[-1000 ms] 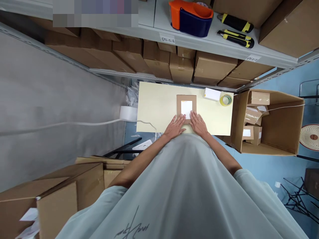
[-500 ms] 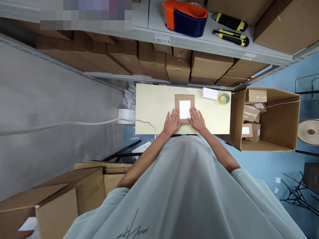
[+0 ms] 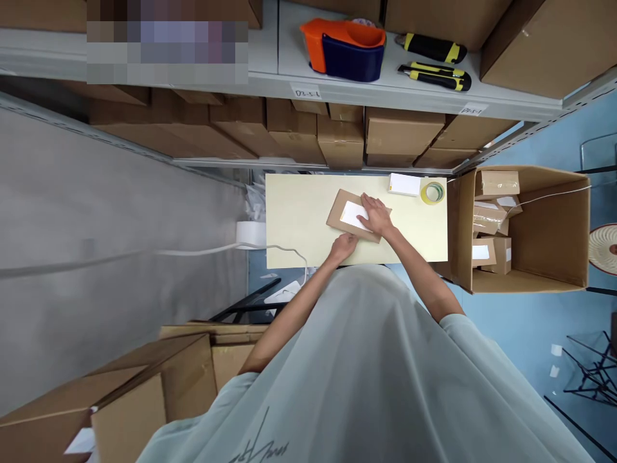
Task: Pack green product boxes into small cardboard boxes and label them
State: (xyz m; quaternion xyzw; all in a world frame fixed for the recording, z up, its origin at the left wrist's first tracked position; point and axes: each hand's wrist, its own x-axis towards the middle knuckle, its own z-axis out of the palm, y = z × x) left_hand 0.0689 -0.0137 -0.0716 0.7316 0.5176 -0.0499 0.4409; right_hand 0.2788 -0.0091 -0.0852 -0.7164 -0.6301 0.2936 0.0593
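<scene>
A flat brown cardboard parcel with a white label on top lies tilted on the cream table. My right hand rests on the parcel's right part with fingers spread, partly over the label. At the parcel's near edge is my left hand, its fingers curled in against that edge; whatever they pinch is too small to make out. A white box and a roll of yellow tape sit at the table's back right.
Right of the table, a large open carton holds several small parcels. Above, a grey shelf bears an orange and blue tape dispenser and two cutters. A white cable crosses at left, over folded cartons.
The parcel has turned clockwise. My right hand has moved from its edge onto its top, and my left hand has gone from flat to curled at the near edge. The view has shifted slightly.
</scene>
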